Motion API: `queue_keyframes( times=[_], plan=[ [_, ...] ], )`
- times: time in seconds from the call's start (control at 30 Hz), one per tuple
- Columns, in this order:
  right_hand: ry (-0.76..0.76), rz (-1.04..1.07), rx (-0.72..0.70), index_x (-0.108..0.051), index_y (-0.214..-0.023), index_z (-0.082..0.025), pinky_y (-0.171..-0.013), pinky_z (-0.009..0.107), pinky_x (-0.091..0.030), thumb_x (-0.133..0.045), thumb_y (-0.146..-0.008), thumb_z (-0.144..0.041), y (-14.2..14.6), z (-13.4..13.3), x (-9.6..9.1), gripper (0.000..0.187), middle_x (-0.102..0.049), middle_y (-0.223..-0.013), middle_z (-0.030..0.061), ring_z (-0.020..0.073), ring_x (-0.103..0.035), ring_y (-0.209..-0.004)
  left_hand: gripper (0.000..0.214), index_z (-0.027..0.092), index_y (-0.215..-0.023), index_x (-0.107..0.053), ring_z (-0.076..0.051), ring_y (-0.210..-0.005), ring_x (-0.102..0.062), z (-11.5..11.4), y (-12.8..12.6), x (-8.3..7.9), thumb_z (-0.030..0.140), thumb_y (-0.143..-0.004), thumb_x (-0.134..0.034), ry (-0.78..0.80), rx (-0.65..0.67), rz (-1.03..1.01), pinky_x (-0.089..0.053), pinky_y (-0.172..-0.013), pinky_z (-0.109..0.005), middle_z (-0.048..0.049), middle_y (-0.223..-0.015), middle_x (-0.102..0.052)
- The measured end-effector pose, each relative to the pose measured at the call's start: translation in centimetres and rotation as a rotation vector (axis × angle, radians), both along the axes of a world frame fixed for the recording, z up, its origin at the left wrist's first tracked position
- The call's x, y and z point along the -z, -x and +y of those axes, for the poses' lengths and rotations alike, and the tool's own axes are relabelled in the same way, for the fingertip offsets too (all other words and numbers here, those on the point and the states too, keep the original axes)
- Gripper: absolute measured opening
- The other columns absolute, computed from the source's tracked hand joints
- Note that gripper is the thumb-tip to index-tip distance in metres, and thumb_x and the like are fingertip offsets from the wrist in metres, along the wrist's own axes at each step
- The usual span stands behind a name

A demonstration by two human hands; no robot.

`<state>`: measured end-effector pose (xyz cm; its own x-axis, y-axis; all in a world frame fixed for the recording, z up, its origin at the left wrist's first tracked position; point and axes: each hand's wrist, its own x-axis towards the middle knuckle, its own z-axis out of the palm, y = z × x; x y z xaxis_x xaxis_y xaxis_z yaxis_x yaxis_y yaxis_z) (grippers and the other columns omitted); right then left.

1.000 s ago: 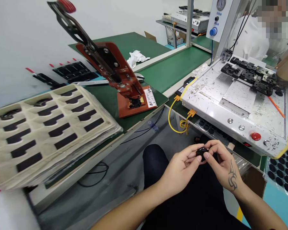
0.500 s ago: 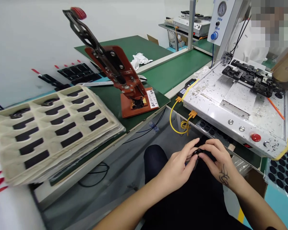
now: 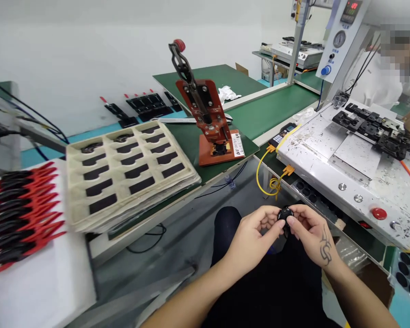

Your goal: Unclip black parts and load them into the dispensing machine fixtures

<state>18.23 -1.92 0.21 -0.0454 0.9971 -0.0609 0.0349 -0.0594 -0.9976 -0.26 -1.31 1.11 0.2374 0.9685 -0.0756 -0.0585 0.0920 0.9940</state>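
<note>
Over my lap, both hands pinch a small glossy black round part (image 3: pixel 285 214) that looks like a watch case. My left hand (image 3: pixel 259 230) grips its left edge, thumb on the near side and fingers curled behind. From the other side, my right hand (image 3: pixel 305 225) holds the right edge between thumb and forefinger. A further dark piece shows just below the round part, but its shape is partly hidden. To the left lies a cream tray (image 3: pixel 121 166) with dark cut-out pockets. Two curved black pieces (image 3: pixel 91 147) rest in its far row.
A red-brown toggle press (image 3: pixel 205 114) stands on the green bench behind the tray. Red-and-black clamps (image 3: pixel 23 209) lie in a row at far left. At right is a white machine (image 3: pixel 331 157) with black fixtures and yellow cables (image 3: pixel 259 177). A co-worker's white sleeve (image 3: pixel 372 77) appears beyond.
The view has swung left, bringing the row of clamps into sight. Between my hands the round part has turned from nearly edge-on to show its glossy face.
</note>
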Motion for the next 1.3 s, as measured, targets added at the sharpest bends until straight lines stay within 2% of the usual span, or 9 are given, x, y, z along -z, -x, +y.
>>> queue_keyframes(
  times=[0.23,0.4,0.57,0.67,0.8,0.9,1.0,1.2,1.3],
  plan=[
    [-0.057,-0.01,-0.071,-0.076,-0.106,-0.023,-0.062,0.025,-0.056,-0.077,-0.098,-0.044,1.2,0.4,-0.3,0.022,-0.068,-0.078,-0.001,0.0129,-0.061,-0.065,0.015,0.018,-0.101,-0.071,-0.019,-0.079,-0.069,-0.7,0.9,-0.1,0.032,-0.099,-0.069,-0.096,-0.107,0.106,-0.057,-0.076,-0.033,-0.0046,-0.088,-0.073],
    [-0.068,0.03,-0.135,-0.075,-0.101,-0.022,-0.058,0.023,-0.054,-0.078,-0.097,-0.044,2.5,1.2,0.0,0.022,-0.066,-0.072,-0.0022,0.012,-0.059,-0.061,0.015,0.018,-0.099,-0.071,-0.018,-0.079,-0.066,-1.4,1.9,-0.2,0.032,-0.101,-0.066,-0.161,-0.196,0.159,-0.054,-0.075,-0.031,-0.0042,-0.087,-0.071],
    [-0.093,0.058,-0.181,-0.074,-0.097,-0.021,-0.057,0.022,-0.053,-0.08,-0.095,-0.042,4.8,2.3,0.0,0.022,-0.07,-0.076,-0.0004,0.0118,-0.06,-0.061,0.016,0.018,-0.099,-0.07,-0.018,-0.078,-0.063,-2.0,3.3,-0.3,0.033,-0.102,-0.066,-0.167,-0.297,0.196,-0.052,-0.073,-0.03,-0.0039,-0.087,-0.069],
    [-0.113,0.052,-0.276,-0.075,-0.098,-0.022,-0.058,0.022,-0.054,-0.08,-0.096,-0.041,6.3,3.5,-0.3,0.019,-0.071,-0.077,-0.0005,0.0121,-0.062,-0.063,0.016,0.018,-0.098,-0.069,-0.018,-0.078,-0.063,-2.3,4.5,-0.7,0.033,-0.101,-0.067,-0.154,-0.398,0.182,-0.052,-0.074,-0.031,-0.0038,-0.086,-0.068],
    [-0.204,-0.034,-0.54,-0.078,-0.108,-0.026,-0.058,0.022,-0.054,-0.076,-0.1,-0.037,8.6,6.1,-1.2,0.014,-0.072,-0.08,-0.0009,0.0133,-0.065,-0.065,0.016,0.018,-0.106,-0.07,-0.019,-0.084,-0.069,-3.5,6.6,-1.7,0.033,-0.1,-0.068,-0.132,-0.552,0.102,-0.056,-0.082,-0.033,-0.0061,-0.093,-0.072],
    [-0.406,-0.121,-0.808,-0.079,-0.119,-0.031,-0.072,0.026,-0.058,-0.07,-0.104,-0.032,11.4,8.2,-2.1,0.016,-0.077,-0.097,0.0018,0.0164,-0.071,-0.081,0.028,0.019,-0.125,-0.065,-0.022,-0.091,-0.075,-5.4,8.3,-2.2,0.029,-0.099,-0.069,-0.097,-0.611,0.009,-0.06,-0.087,-0.036,-0.0085,-0.101,-0.076],
    [-0.585,-0.144,-1.127,-0.078,-0.124,-0.033,-0.08,0.027,-0.058,-0.066,-0.107,-0.026,15.1,8.9,-2.6,0.022,-0.077,-0.104,0.0026,0.0184,-0.073,-0.091,0.035,0.017,-0.131,-0.062,-0.022,-0.083,-0.076,-8.3,9.5,-2.0,0.031,-0.1,-0.068,-0.044,-0.69,-0.084,-0.063,-0.082,-0.037,-0.0068,-0.09,-0.075],
    [-0.633,-0.139,-1.695,-0.074,-0.131,-0.033,-0.08,0.027,-0.059,-0.057,-0.11,-0.028,21.1,5.2,-2.2,0.027,-0.075,-0.105,0.0039,0.0204,-0.075,-0.094,0.048,0.017,-0.141,-0.063,-0.025,-0.088,-0.08,-16.4,8.4,-0.7,0.04,-0.099,-0.073,-0.037,-0.973,-0.129,-0.066,-0.084,-0.04,-0.0103,-0.096,-0.077],
    [-0.647,-0.168,-1.799,-0.073,-0.13,-0.031,-0.084,0.027,-0.06,-0.057,-0.111,-0.034,23.6,2.6,-2.2,0.026,-0.076,-0.115,0.0056,0.0217,-0.075,-0.103,0.058,0.018,-0.148,-0.059,-0.027,-0.093,-0.082,-20.7,7.0,-0.9,0.046,-0.1,-0.074,-0.042,-1.166,-0.159,-0.066,-0.086,-0.04,-0.0121,-0.101,-0.08]
  ],
)
